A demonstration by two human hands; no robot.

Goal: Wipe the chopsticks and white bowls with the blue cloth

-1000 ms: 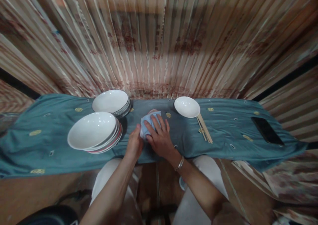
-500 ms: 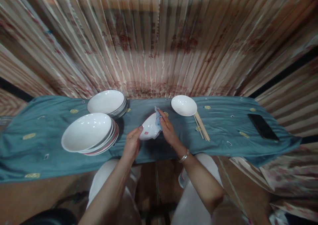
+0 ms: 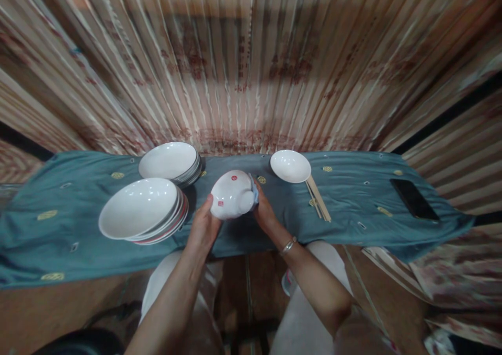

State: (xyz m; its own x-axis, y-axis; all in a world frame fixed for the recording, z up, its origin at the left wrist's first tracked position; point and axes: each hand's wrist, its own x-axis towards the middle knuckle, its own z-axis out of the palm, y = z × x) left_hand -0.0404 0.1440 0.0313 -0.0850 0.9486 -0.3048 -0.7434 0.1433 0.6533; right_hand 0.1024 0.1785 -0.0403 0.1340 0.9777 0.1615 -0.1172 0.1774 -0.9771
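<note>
Left of the hands: stack of white bowls (image 3: 135,208), top one's glossy inside facing up; beyond it, second stack (image 3: 167,160) toward the surface's (image 3: 353,208) back edge. Left hand (image 3: 204,222) grips the left side of a tilted bowl (image 3: 229,194), held between the hands, red-marked underside showing. Right hand (image 3: 263,208) holds a blue cloth (image 3: 255,194) against its right side. Right of the hands: small bowl (image 3: 290,165), wooden sticks (image 3: 320,202) at its near edge; teal covering between these and a phone (image 3: 413,199) farther right.

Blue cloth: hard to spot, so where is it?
Near the head view's centre, the blue cloth sits between the held bowl and, on its right, the right hand.
</note>
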